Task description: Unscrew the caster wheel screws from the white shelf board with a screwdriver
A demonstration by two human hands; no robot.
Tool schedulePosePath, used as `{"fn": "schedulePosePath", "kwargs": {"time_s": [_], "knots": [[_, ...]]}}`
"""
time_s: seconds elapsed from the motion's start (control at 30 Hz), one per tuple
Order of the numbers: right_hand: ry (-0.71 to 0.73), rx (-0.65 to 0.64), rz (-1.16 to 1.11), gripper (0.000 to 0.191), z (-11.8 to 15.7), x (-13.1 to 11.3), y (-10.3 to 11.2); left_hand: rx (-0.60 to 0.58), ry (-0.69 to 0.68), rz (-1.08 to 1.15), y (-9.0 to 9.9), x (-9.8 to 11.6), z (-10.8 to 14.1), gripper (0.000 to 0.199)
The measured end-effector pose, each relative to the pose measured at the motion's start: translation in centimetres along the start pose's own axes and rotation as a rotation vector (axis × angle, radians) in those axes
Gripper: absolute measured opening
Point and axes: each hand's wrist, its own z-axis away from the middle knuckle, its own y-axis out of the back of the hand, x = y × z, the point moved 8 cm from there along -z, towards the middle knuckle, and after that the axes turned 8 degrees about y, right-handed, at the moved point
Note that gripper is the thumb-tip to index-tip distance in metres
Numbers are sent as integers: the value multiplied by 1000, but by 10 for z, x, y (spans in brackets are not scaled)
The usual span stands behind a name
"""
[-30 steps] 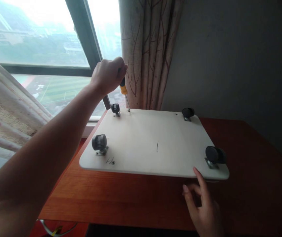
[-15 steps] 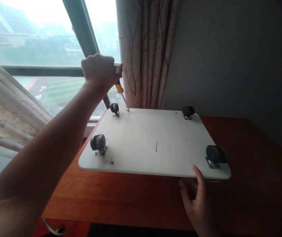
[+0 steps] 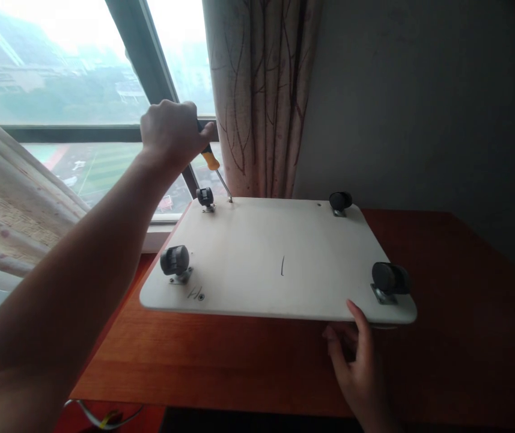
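Note:
My left hand [image 3: 173, 129] is wrapped round the handle of a yellow and black screwdriver [image 3: 211, 160]. The screwdriver leans, its tip on a small screw [image 3: 231, 200] at the far left edge of a white board [image 3: 257, 258]. Near the board's corners stand four-sided caster mounts, among them the near left caster [image 3: 175, 260] and the near right caster [image 3: 390, 278]. My right hand [image 3: 356, 361] holds the board's near edge towards the right, one finger on top and the others below it, partly hidden.
Beneath the board is a reddish-brown wooden table [image 3: 221, 361]. Behind it hang a patterned curtain [image 3: 261, 102] and a grey wall. A window [image 3: 59, 72] and another curtain [image 3: 14, 204] are at the left. A pale cable [image 3: 90, 418] shows below the table's front edge.
The view has shifted slightly, so the board sits a little further left. The screwdriver leans somewhat more to the left with my left hand, its tip still at the screw.

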Motion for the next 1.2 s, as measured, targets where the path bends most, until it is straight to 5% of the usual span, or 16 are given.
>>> {"fn": "schedulePosePath", "kwargs": {"time_s": [1.2], "knots": [[-52, -48, -13, 60, 4, 5, -3, 24, 58, -27, -1, -15, -2, 59]]}}
